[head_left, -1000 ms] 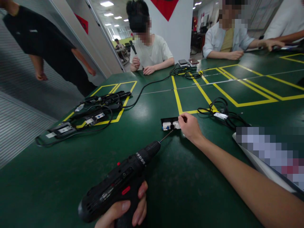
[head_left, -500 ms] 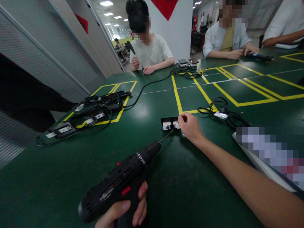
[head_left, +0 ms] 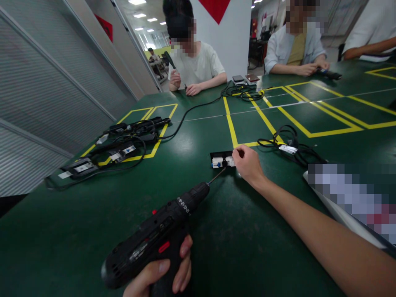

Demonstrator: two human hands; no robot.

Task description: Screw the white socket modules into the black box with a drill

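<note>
Head view, left to right. Far left: grey ribbed wall point(head_left: 37, 103). Next, on the green table point(head_left: 77, 231), black boxes with cords point(head_left: 117, 146), lying in and across a yellow tape square point(head_left: 154, 144).

Low in the middle: left hand point(head_left: 161, 276), fingers point(head_left: 185, 251) wrapped tight round the grip of a black drill point(head_left: 161, 237) with a red button. Drill tilted up and to the right, thin bit point(head_left: 216, 176) pointing at a small black box point(head_left: 221, 159). Bit tip right at the near edge of that box; touching or not, cannot tell.

Small black box flat on the table, just below the end of a yellow tape line point(head_left: 230, 128), white and blue parts showing on top.

Right beside it: right hand point(head_left: 247, 165), arm stretched in from the lower right, fingertips point(head_left: 237, 153) curled and pinching the right end of the small black box.

Further right, near that hand but apart from it: black cord bundle point(head_left: 291, 144) with a white tag. Lower right: blurred patch, too unclear to tell.

Across the table at the back: person in a white shirt point(head_left: 198, 66) holding up a dark tool, then another person point(head_left: 297, 49) with both hands at a dark thing on the table, then a bare arm point(head_left: 368, 47) at the far right.
</note>
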